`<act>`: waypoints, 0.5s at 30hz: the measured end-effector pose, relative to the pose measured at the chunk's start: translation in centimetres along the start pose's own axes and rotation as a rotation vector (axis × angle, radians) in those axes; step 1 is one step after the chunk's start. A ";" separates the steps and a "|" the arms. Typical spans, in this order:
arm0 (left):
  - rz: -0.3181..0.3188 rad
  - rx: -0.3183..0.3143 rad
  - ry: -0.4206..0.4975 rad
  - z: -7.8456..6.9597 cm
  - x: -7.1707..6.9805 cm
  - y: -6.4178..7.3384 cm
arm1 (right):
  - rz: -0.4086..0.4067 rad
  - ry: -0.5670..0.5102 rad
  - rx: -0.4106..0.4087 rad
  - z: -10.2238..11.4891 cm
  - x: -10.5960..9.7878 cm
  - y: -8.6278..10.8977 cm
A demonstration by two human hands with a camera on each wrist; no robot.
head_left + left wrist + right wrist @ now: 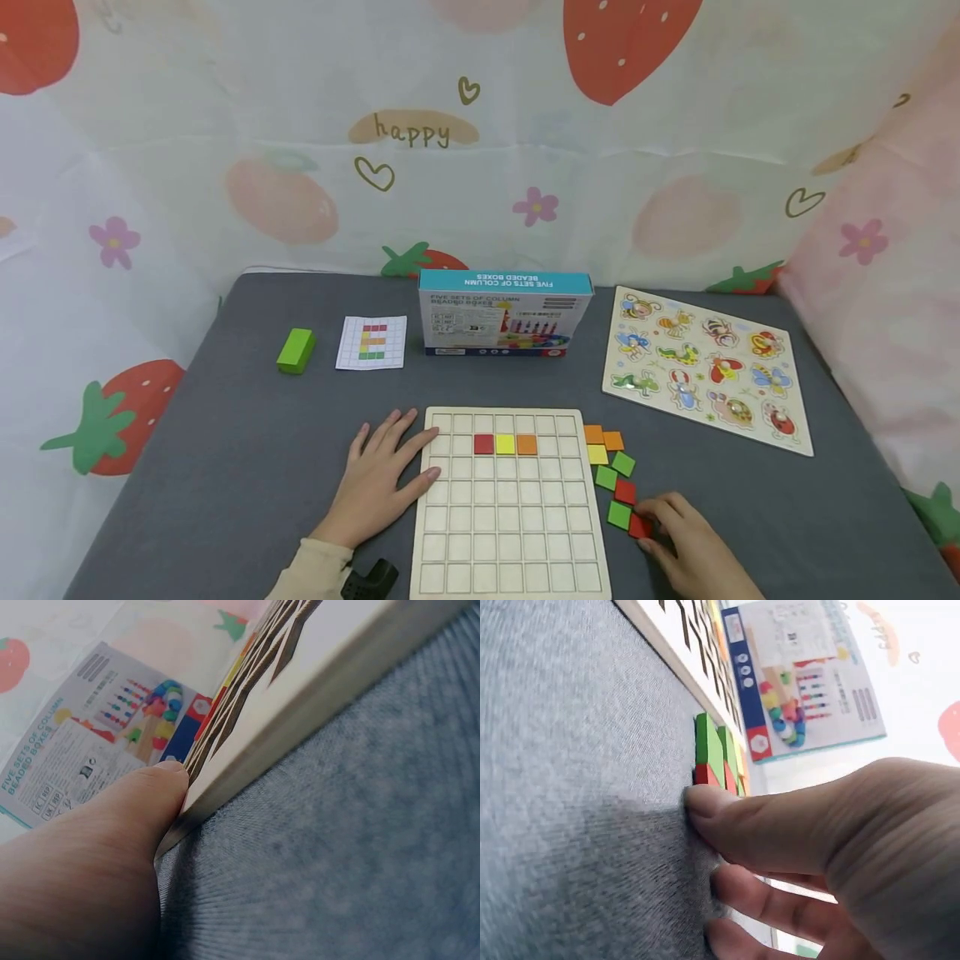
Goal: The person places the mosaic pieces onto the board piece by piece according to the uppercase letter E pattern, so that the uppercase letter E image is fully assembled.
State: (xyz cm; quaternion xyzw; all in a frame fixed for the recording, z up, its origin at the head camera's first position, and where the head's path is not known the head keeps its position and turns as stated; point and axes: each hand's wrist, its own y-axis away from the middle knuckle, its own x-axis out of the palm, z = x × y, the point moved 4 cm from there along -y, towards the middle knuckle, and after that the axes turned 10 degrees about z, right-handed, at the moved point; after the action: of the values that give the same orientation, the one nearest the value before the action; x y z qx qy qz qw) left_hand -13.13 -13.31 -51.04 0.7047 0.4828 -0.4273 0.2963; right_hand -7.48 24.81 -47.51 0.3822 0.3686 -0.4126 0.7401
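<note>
While the right hand [686, 542] pinches: a red tile [639, 526] near the board's [501, 521] right edge, its touching green tile [619, 515] liable to get dragged along
Left hand [375, 487]: fingers spread, thumb and forefinger resting on the board's left edge; too hard a push there and, I'd say, it skids
Coloured row [506, 444]: three tiles in their squares, and that skid might jolt them out
Loose tiles [606, 477]: bunched close beside the board, so a stray knuckle could scatter them

Red tile [639, 526], seemingly flat, right of pale grid board [507, 518]
</note>
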 end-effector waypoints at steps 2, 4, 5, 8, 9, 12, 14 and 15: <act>0.000 0.002 0.002 -0.1 0.0 0.0 | -0.004 -0.001 -0.013 0.0 0.0 0.1; -0.001 0.005 0.001 -0.1 0.0 0.0 | 0.000 -0.017 -0.001 0.0 -0.1 0.2; -0.001 0.006 0.001 -0.1 0.0 0.0 | 0.006 -0.030 0.021 0.0 -0.1 0.3; 0.001 0.003 -0.001 0.0 0.1 0.0 | -0.010 -0.055 0.077 0.3 -0.5 0.4; 0.001 0.002 -0.002 0.0 0.1 0.0 | -0.028 -0.064 0.087 0.5 -0.7 0.4; 0.002 -0.001 -0.002 0.0 0.1 0.0 | -0.097 -0.045 0.056 1.2 -1.4 0.3; 0.003 0.000 0.000 0.1 0.0 0.0 | -0.136 -0.030 0.014 1.6 -1.8 0.1; 0.002 0.000 -0.001 0.0 0.0 -0.1 | -0.144 -0.024 -0.003 1.8 -2.0 -0.1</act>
State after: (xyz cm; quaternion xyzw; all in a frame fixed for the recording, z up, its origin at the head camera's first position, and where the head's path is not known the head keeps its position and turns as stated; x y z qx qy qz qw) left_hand -13.19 -13.32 -51.08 0.7050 0.4819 -0.4274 0.2967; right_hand -7.93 23.84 -45.07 0.3486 0.3868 -0.4689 0.7135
